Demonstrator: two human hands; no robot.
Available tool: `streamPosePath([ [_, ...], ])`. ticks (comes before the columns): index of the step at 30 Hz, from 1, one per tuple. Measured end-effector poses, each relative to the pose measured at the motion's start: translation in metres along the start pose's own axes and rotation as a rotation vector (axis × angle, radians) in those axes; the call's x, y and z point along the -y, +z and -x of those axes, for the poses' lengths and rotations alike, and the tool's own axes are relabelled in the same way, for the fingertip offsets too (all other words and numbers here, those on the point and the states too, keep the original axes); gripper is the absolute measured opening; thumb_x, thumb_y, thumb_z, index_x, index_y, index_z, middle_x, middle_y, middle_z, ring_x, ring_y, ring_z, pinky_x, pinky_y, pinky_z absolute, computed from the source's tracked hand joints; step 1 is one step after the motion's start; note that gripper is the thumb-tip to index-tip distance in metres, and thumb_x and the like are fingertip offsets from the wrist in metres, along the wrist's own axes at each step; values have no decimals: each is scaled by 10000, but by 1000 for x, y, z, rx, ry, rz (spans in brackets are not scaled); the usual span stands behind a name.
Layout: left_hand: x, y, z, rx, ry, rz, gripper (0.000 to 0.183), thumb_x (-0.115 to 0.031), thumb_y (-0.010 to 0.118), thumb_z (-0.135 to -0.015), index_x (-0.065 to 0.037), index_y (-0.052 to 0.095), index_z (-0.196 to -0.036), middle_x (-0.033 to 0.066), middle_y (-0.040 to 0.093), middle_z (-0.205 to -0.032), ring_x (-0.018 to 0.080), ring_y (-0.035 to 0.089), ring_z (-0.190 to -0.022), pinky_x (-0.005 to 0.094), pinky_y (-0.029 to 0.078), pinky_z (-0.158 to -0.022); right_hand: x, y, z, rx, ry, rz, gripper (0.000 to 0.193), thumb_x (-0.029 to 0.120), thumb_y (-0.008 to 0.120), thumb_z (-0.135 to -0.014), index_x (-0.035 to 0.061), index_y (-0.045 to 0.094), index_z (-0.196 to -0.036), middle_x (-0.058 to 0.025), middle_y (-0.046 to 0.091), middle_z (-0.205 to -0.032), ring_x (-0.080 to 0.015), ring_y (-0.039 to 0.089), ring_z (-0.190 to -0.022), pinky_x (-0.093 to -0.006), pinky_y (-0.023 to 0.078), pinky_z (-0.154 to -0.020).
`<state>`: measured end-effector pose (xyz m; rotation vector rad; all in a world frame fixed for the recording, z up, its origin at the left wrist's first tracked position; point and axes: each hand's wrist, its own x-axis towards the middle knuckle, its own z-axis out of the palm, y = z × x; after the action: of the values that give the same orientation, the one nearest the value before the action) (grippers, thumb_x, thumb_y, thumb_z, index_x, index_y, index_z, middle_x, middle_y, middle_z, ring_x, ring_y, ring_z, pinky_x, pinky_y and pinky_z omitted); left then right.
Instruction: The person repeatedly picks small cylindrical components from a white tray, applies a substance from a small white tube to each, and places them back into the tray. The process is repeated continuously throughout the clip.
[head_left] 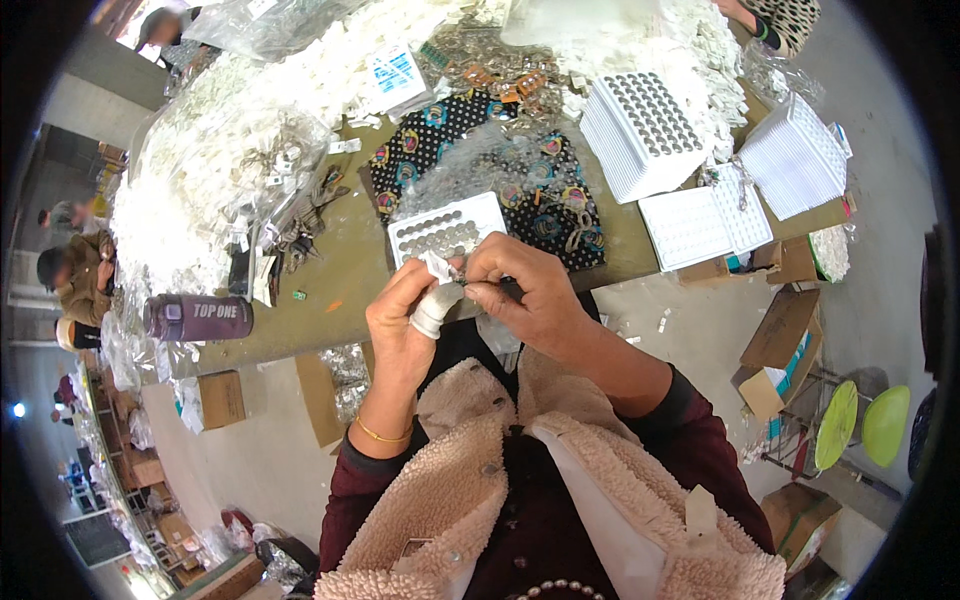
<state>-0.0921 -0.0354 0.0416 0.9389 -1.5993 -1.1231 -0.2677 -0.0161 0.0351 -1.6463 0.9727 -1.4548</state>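
My left hand (395,312) is closed, with a small white plastic piece (438,266) pinched at its fingertips. A whitish wrap (432,311) covers its thumb. Against it, my right hand (528,294) presses thumb and forefinger together on something too small to make out. Both hands meet over the table's near edge, just in front of a white tray (486,209) holding rows of round silver discs. Beneath and behind that tray lies a black dotted cloth (432,125) with colourful prints, partly covered by clear plastic.
Heaps of small white parts (190,190) cover the table's left and far sides. A purple bottle (198,318) lies at the left edge. Stacked white trays (625,150) with discs stand at right, near more trays (795,155). Cardboard boxes (780,330) and green stools (885,425) sit beyond. Other people work around.
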Motion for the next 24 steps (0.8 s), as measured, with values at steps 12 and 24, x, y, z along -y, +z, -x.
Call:
streamPosePath([
  [12, 4, 3, 1, -28, 109, -246, 199, 21, 706, -816, 33, 700, -1014, 44, 652, -865, 110, 602, -795, 242, 481, -727, -4, 5, 4, -93, 38, -24, 203, -140, 600, -744, 3, 548, -879, -57, 558, -835, -139, 532, -737, -251, 450, -704],
  [24, 7, 14, -5, -57, -165, 456, 270, -143, 601, -971, 58, 625, -1150, 11, 601, -846, 83, 533, -725, 281, 483, -731, -10, -14, -10, -189, 8, -240, 179, -110, 627, -802, 16, 546, -901, -86, 575, -1009, -172, 532, -1010, -300, 409, -927],
])
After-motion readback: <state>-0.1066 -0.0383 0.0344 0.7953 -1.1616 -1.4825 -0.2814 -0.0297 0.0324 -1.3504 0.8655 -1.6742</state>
